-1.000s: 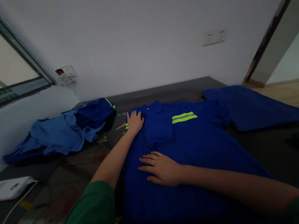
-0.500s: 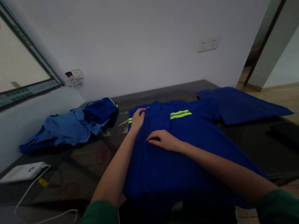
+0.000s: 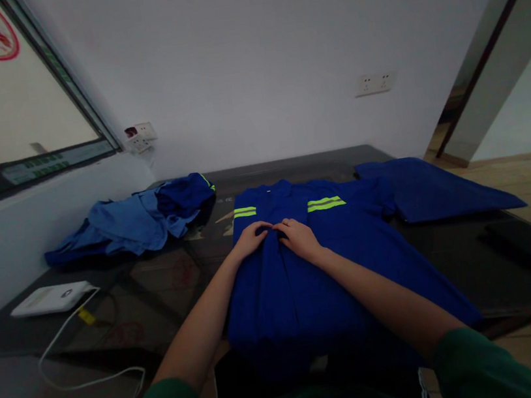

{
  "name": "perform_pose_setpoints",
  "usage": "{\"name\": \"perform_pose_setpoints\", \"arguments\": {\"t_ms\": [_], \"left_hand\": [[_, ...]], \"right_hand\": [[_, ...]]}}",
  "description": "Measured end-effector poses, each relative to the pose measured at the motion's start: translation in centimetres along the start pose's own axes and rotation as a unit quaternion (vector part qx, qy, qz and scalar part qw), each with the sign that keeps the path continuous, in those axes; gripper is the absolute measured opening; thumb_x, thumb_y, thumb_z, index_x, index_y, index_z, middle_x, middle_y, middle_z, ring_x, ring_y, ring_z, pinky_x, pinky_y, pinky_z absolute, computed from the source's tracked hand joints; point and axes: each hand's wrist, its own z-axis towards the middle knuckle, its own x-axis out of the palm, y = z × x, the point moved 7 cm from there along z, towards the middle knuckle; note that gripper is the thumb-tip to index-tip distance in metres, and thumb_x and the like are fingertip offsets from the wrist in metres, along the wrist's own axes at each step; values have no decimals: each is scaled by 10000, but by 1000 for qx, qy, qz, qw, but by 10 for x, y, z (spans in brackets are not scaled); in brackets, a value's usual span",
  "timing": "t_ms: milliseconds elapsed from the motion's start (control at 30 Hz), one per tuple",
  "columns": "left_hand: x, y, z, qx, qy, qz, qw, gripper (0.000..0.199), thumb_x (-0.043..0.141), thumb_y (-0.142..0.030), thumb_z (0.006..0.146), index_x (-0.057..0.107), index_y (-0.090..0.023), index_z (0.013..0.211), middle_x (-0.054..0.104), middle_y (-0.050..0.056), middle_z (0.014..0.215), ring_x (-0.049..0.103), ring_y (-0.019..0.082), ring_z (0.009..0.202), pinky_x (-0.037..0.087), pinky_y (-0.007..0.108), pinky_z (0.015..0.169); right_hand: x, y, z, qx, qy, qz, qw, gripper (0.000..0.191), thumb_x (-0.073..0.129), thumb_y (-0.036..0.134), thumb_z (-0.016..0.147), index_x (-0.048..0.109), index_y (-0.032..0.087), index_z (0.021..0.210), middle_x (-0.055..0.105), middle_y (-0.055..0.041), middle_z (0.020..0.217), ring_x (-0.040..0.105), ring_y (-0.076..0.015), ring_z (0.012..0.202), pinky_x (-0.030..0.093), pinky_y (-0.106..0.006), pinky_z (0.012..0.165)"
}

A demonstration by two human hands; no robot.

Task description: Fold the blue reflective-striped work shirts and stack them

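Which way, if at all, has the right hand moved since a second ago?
Yes: the right hand moved forward, nearer the right-side wall socket.

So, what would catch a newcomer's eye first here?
The bright yellow-green stripes on the chest of the blue shirt would probably stand out first. Just below them, left hand and right hand sit close together. Farther left, crumpled blue clothes lie on the dark table.

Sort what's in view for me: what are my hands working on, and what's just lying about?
In the work:
Blue shirt with yellow-green stripes
Left hand and right hand, fingers at the shirt's front

Lying about:
Heaped blue clothes
Flat blue cloth
White device
White cable
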Motion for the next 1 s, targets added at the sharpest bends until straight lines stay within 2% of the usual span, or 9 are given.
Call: {"name": "perform_pose_setpoints", "arguments": {"t_ms": [100,333,433,567,667,767,900,1000], "left_hand": [[1,-3,-1,2,16,-12,1000,258,556,-165,810,677,-190,1037,693,60,1104,614,209,1081,431,372,1021],[2,-3,-3,-4,38,-41,998,232,526,-239,855,694,-195,1010,704,57,1084,625,210,1059,445,361,997],[3,-3,-3,-7,56,-38,998,217,545,-245,850,709,-213,988,710,43,1090,622,216,1074,432,363,1014],[4,-11,-4,40,69,-40,996,199,559,-254,851,712,-195,965,706,58,1073,623,207,1053,440,349,996],[3,-15,-6,67,59,-31,995,193,564,-268,863,705,-194,972,696,66,1072,613,201,1055,435,351,999],[3,-16,-8,67,47,-7,997,199,558,-268,873,696,-197,998,693,71,1060,612,205,1043,443,358,983],[2,-20,-9,73,19,34,997,211,605,-235,832,684,-211,1026,672,73,1059,596,220,1043,447,374,962],[0,-22,-9,66,3,37,997,238,628,-217,802,673,-193,1034,640,84,1059,599,204,944,483,346,864]], "right_hand": [[0,4,4,4,15,-7,1000,276,518,168,899,605,202,1158,650,-84,1085,569,-216,1036,446,-303,844],[4,-8,11,82,-1,27,996,170,496,205,907,662,203,942,681,-66,985,610,-202,947,450,-283,755],[7,-9,10,64,15,44,997,177,512,218,904,687,189,908,673,-75,968,604,-198,945,448,-276,764],[9,-9,10,6,35,90,995,192,541,230,904,723,168,905,677,-84,977,594,-188,986,433,-272,852],[10,-14,11,20,29,121,992,203,538,218,902,732,158,904,695,-85,944,613,-184,937,437,-271,840],[9,-19,11,50,1,165,985,177,554,190,875,729,168,897,716,-68,908,636,-179,861,449,-264,785],[9,-27,10,94,-47,268,958,208,587,91,805,692,161,970,721,-34,818,653,-147,761,462,-232,720],[13,-32,11,115,-54,316,940,251,591,42,761,668,148,976,712,-19,752,655,-137,705,462,-216,675]]}}
